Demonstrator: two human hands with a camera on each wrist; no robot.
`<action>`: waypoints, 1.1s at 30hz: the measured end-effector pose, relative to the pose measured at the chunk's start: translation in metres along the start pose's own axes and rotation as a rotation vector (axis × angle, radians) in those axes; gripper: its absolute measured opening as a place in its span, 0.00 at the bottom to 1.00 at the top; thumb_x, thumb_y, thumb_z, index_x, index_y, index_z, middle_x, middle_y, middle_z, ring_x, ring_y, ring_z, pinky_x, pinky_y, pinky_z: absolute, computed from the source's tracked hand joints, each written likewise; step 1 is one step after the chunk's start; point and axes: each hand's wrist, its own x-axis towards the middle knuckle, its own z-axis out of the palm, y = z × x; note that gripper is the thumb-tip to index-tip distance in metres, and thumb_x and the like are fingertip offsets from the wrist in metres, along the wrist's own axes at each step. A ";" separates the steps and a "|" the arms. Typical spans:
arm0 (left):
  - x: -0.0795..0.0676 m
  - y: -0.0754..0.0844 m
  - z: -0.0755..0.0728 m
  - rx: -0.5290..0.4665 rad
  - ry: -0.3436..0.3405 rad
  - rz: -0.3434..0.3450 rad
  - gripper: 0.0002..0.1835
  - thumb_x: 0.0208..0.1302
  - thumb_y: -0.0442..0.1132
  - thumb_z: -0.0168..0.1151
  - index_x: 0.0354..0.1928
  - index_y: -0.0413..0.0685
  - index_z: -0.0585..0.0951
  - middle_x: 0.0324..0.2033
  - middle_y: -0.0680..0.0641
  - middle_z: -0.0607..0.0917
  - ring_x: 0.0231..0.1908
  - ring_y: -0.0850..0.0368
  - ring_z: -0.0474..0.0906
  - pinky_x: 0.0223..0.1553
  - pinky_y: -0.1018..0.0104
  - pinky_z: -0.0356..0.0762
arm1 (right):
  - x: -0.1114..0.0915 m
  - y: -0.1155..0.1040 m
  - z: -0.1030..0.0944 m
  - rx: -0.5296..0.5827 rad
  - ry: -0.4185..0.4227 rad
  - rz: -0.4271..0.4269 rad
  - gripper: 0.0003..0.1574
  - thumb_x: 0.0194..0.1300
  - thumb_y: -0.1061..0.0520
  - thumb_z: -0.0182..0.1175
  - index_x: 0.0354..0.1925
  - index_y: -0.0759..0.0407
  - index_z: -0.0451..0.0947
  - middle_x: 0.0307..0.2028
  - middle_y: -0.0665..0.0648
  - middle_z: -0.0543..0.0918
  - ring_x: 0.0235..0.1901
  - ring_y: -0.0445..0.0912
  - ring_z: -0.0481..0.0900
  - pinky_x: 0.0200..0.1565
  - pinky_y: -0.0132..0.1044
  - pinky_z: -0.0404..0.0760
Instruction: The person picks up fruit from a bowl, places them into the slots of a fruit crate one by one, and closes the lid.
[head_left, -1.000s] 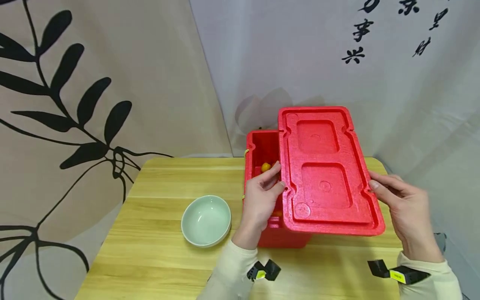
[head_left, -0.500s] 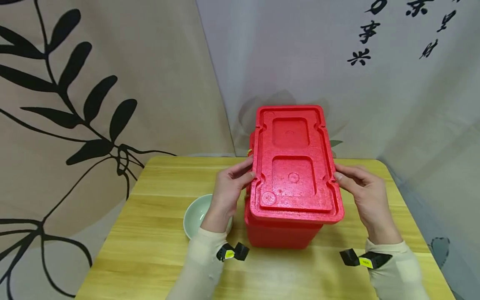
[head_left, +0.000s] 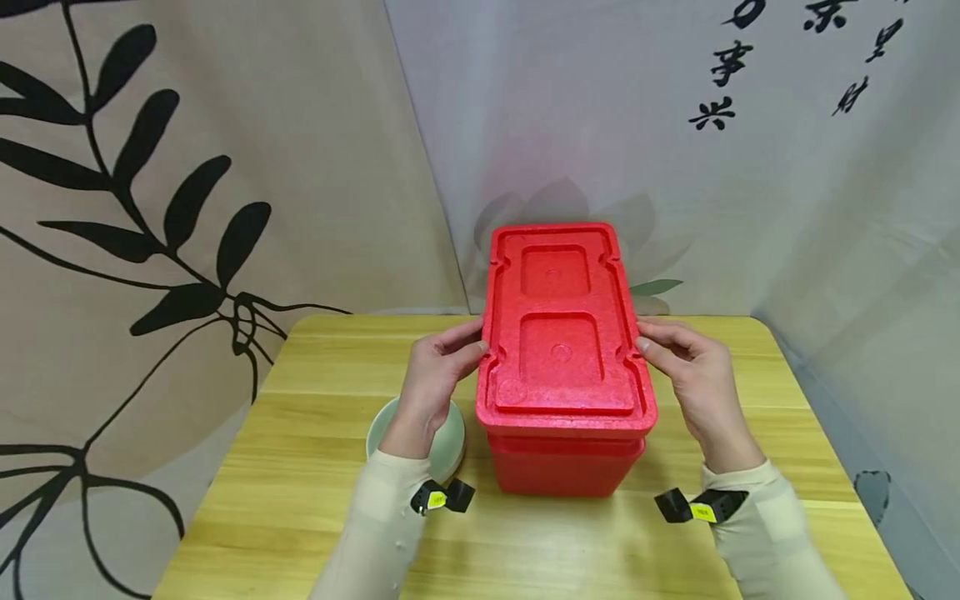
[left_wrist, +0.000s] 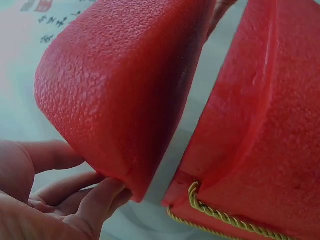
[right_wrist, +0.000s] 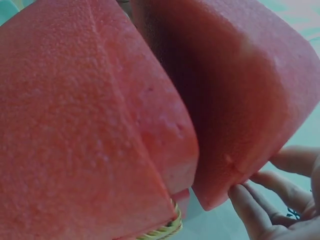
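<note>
A red foam lid is held level just over a red foam box. My left hand grips the lid's left edge, thumb on top and fingers beneath. The opposite edge is pinched the same way by my right hand. Both wrist views show a narrow gap between the lid and the box wall. A twisted gold cord hangs at the box's side. The lid hides the inside of the box.
To the left of the box a pale green bowl stands on the wooden table, partly behind my left hand and wrist. Printed cloth hangs behind the table's back edge.
Both hands have carried the lid left, from the right of the box to over it. The box opening, with small orange items showing earlier, is now covered from above.
</note>
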 end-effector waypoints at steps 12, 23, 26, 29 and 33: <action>0.004 0.002 -0.003 0.011 0.011 -0.004 0.17 0.62 0.30 0.65 0.53 0.35 0.83 0.45 0.38 0.85 0.38 0.52 0.85 0.46 0.60 0.83 | 0.000 0.001 0.003 0.007 0.013 0.022 0.19 0.65 0.64 0.65 0.51 0.74 0.79 0.51 0.57 0.81 0.45 0.45 0.80 0.44 0.29 0.82; 0.005 0.016 0.003 0.145 -0.036 0.167 0.18 0.65 0.29 0.62 0.57 0.36 0.80 0.50 0.40 0.84 0.49 0.50 0.82 0.48 0.62 0.81 | 0.002 -0.008 0.003 0.020 0.054 -0.088 0.17 0.63 0.68 0.65 0.51 0.72 0.81 0.52 0.59 0.82 0.51 0.48 0.78 0.48 0.29 0.80; 0.001 0.025 0.007 0.226 -0.032 0.309 0.20 0.65 0.26 0.61 0.59 0.35 0.78 0.54 0.40 0.82 0.54 0.51 0.79 0.49 0.63 0.81 | 0.000 -0.016 0.007 0.030 0.097 -0.194 0.18 0.61 0.73 0.64 0.51 0.73 0.81 0.53 0.60 0.81 0.55 0.50 0.76 0.48 0.29 0.80; -0.004 0.032 0.010 0.310 -0.023 0.500 0.23 0.64 0.23 0.60 0.61 0.34 0.76 0.56 0.40 0.80 0.56 0.52 0.78 0.48 0.64 0.80 | -0.003 -0.025 0.014 0.034 0.150 -0.307 0.23 0.58 0.77 0.63 0.53 0.71 0.80 0.52 0.63 0.81 0.52 0.51 0.78 0.46 0.30 0.81; -0.007 0.037 0.013 0.423 0.019 0.796 0.26 0.60 0.20 0.62 0.62 0.35 0.76 0.56 0.42 0.81 0.55 0.53 0.78 0.47 0.62 0.81 | -0.006 -0.032 0.023 -0.033 0.244 -0.436 0.28 0.56 0.80 0.62 0.56 0.68 0.79 0.50 0.66 0.81 0.49 0.50 0.81 0.45 0.31 0.82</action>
